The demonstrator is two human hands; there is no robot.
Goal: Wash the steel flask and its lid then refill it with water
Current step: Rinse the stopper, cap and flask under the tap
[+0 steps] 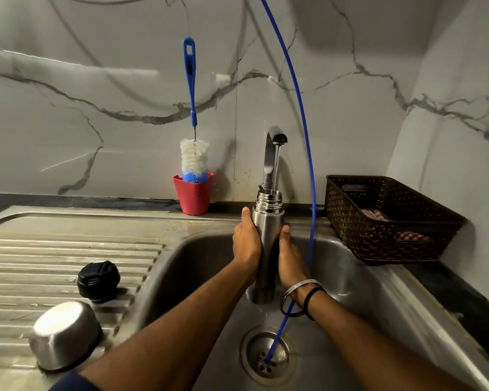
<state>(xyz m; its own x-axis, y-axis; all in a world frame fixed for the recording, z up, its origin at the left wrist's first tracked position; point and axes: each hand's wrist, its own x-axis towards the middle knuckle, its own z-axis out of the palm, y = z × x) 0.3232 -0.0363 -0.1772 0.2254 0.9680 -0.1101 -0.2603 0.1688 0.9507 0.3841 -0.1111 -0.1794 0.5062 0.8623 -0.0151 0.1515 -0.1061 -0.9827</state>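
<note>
Steel: one flask [266, 235], uncapped and upright, held over the sink basin [198, 258] with its mouth directly under the spout of one tap [274, 153]; one thin stream of water falls into the opening. Two hands hold it: the left hand [247, 241] wraps the left side, thumb lying up along the body; the right hand [290, 258] clasps the right side, thumb raised, and the other fingers of both hands are hidden behind the flask. Two lid parts rest on the ribbed drainboard [54, 255] to the left: one black stopper [98, 280], one steel cup [65, 334] upside down. One bottle brush [194, 153] stands in one red cup [193, 194]. One blue tube [305, 153] drops into the drain [268, 355], its upper end cut off. One brown basket [384, 221] holds checked cloth, partly hidden.
</note>
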